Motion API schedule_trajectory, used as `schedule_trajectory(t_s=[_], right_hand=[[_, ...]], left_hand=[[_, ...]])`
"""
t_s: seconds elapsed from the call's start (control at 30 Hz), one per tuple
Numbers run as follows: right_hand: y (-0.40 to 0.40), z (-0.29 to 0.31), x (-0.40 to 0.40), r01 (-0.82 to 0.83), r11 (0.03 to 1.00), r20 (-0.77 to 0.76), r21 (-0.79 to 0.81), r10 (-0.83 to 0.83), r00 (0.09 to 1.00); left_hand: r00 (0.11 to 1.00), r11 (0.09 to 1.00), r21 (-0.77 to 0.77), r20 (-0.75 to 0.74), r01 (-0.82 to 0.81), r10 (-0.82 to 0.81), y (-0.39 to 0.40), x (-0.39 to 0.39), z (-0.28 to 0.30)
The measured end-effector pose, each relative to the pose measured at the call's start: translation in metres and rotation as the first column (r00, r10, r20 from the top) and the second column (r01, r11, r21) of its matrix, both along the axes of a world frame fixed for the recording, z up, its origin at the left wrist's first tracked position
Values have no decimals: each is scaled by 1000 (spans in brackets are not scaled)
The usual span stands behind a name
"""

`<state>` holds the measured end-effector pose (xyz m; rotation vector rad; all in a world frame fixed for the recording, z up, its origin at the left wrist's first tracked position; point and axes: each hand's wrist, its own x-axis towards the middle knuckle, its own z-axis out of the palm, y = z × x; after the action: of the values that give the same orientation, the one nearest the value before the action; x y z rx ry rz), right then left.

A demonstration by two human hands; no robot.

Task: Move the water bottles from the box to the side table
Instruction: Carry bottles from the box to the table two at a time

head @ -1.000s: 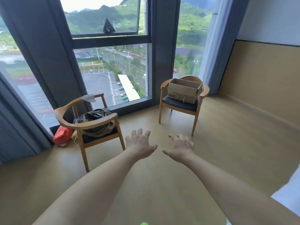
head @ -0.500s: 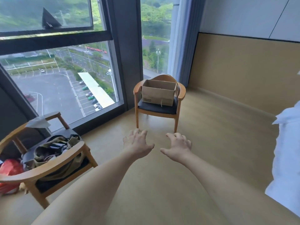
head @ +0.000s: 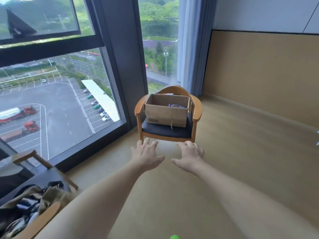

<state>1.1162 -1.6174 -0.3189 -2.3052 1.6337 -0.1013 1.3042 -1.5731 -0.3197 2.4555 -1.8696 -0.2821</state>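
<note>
An open cardboard box (head: 166, 114) stands on the dark seat of a wooden armchair (head: 196, 109) ahead of me. Inside it, near the right wall, a purple-labelled item (head: 175, 105) shows; I cannot tell whether it is a bottle. My left hand (head: 145, 155) and my right hand (head: 189, 156) are stretched forward, palms down, fingers spread, holding nothing. Both hover short of the chair's front edge, apart from it. No side table is in view.
A second wooden chair (head: 43, 219) with a bag of clutter (head: 25, 207) sits at the lower left. Floor-to-ceiling windows (head: 51, 104) run along the left, a curtain (head: 195, 49) hangs behind the box chair, and a panelled wall (head: 267, 69) bounds the right.
The view has swung right and moved closer to the box chair, which now appears larger and centred. The left chair has slid to the frame's corner. Both hands stay outstretched and empty.
</note>
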Motion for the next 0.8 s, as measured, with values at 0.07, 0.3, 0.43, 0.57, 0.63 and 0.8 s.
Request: schedule_trajectory(t_s=[0.07,0.3,0.43,0.57,0.63,0.8], right_hand=[[-47,7,10,-9,1000,-11,-12,8,1000],[-175,8,46,-30,999,-31,17,31,999],[-237,0,70,-18,1000,-39,21,19,999],[-303,-14,99,28,999,-39,24,-27,999],[-337,-21,115,52,998,-56,35,-50,997],[-422,-32,158,131,987,-93,92,-122,988]], left_hand=[[1000,1000,-17,27,-10,11,-49,12,9],[1000,999,-44,3,27,-27,-178,35,20],[998,998,-31,-32,54,-55,-243,56,11],[993,995,-31,-65,92,-94,-319,84,-8],[991,993,-20,-68,117,-118,-359,101,-18],[979,984,32,-112,176,-171,-453,150,-35]])
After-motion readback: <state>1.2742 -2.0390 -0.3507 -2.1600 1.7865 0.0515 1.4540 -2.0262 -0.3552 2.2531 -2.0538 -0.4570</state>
